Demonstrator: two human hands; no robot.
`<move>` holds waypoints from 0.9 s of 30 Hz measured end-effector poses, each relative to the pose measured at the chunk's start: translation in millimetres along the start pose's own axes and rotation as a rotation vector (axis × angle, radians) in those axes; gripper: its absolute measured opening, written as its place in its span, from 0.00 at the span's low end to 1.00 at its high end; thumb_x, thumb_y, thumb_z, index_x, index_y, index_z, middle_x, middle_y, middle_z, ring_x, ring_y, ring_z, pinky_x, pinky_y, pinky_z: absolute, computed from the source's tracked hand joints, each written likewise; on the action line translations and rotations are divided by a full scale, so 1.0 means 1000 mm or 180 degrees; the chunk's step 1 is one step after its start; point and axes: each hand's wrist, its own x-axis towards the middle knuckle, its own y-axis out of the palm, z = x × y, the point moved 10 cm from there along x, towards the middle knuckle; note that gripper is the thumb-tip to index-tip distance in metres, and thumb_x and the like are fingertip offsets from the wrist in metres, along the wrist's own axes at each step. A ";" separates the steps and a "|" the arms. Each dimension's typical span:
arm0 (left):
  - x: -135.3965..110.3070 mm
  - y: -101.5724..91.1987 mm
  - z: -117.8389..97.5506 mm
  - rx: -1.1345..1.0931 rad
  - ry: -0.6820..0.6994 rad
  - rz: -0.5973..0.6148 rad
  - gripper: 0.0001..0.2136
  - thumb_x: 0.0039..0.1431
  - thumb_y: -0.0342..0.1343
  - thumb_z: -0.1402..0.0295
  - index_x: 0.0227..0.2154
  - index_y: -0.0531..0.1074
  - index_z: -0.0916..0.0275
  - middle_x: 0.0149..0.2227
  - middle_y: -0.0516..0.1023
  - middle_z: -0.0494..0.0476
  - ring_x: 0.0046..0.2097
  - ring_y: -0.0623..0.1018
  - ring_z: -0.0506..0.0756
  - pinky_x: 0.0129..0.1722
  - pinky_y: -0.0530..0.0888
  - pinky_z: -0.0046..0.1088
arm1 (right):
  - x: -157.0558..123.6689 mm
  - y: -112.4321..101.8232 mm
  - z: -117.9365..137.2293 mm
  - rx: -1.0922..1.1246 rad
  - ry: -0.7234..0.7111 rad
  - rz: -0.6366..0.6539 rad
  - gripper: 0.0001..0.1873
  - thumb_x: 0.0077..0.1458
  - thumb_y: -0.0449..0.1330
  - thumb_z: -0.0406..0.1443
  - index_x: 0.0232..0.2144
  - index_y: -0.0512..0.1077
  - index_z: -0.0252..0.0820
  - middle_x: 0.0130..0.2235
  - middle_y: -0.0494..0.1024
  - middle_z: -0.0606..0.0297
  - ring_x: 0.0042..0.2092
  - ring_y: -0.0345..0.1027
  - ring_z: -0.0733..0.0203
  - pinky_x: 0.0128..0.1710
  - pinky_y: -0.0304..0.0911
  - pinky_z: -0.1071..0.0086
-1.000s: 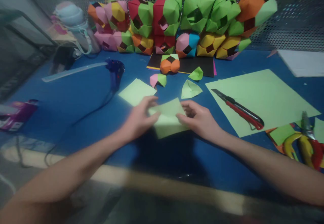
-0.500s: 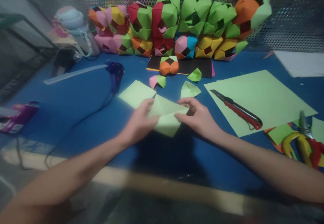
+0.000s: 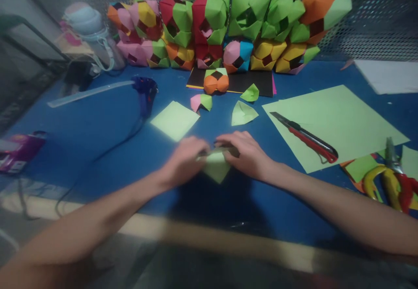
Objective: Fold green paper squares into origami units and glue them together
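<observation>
My left hand (image 3: 188,159) and my right hand (image 3: 244,153) pinch a small light green sheet of paper (image 3: 217,167) between them, just above the blue table. Its lower corner points toward me as a triangle, and the fingers partly hide its upper edge. Beyond my left hand lies a stack of square light green paper (image 3: 175,120). A folded pale green paper piece (image 3: 243,113) sits past my right hand, with a smaller bright green folded piece (image 3: 250,93) behind it. A pink and green folded piece (image 3: 201,102) rests near the stack.
Along the perforated panel stand stacked coloured paper balls (image 3: 209,23). A glue gun (image 3: 145,91) with a glue stick lies left, its cord trailing to the table edge. At right a red utility knife (image 3: 307,137) rests on a large green sheet (image 3: 346,119), near yellow-handled pliers (image 3: 392,184).
Both hands have come closer together and slightly nearer me. The paper, spread wider before, now shows as a smaller folded triangle between the fingers.
</observation>
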 end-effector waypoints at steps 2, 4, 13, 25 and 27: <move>-0.001 -0.001 -0.004 -0.0075 0.0146 -0.0024 0.07 0.50 0.48 0.77 0.28 0.69 0.62 0.31 0.76 0.55 0.36 0.70 0.53 0.37 0.67 0.31 | -0.001 0.000 0.007 -0.0028 -0.0197 0.0019 0.18 0.50 0.52 0.26 0.44 0.69 0.39 0.38 0.78 0.61 0.38 0.66 0.57 0.37 0.54 0.65; -0.001 -0.001 -0.008 -0.0093 0.0275 -0.0027 0.07 0.52 0.48 0.77 0.28 0.69 0.62 0.31 0.76 0.55 0.36 0.71 0.53 0.38 0.67 0.32 | -0.002 0.001 0.012 -0.0099 -0.0364 0.0047 0.17 0.52 0.52 0.26 0.44 0.69 0.39 0.38 0.78 0.61 0.38 0.66 0.58 0.38 0.53 0.65; -0.003 0.006 -0.021 0.0486 0.0715 0.0289 0.09 0.55 0.46 0.77 0.25 0.68 0.63 0.27 0.74 0.54 0.34 0.70 0.52 0.35 0.64 0.30 | -0.002 0.004 0.034 -0.0837 -0.1014 0.0167 0.16 0.47 0.50 0.24 0.35 0.71 0.43 0.26 0.74 0.66 0.32 0.64 0.62 0.38 0.50 0.67; 0.001 -0.015 0.007 -0.0213 -0.0348 -0.0246 0.04 0.53 0.50 0.72 0.26 0.69 0.63 0.27 0.73 0.52 0.29 0.69 0.50 0.30 0.65 0.25 | -0.003 -0.018 0.006 0.0067 -0.0247 -0.0299 0.16 0.55 0.54 0.32 0.47 0.65 0.40 0.42 0.76 0.58 0.43 0.68 0.57 0.41 0.60 0.63; -0.002 -0.019 0.027 -0.0906 -0.0948 -0.0438 0.04 0.52 0.51 0.69 0.29 0.70 0.64 0.28 0.74 0.50 0.29 0.70 0.49 0.28 0.66 0.24 | -0.003 -0.022 -0.013 0.0573 0.0449 -0.0457 0.17 0.54 0.56 0.34 0.47 0.64 0.42 0.41 0.75 0.59 0.41 0.68 0.58 0.39 0.63 0.64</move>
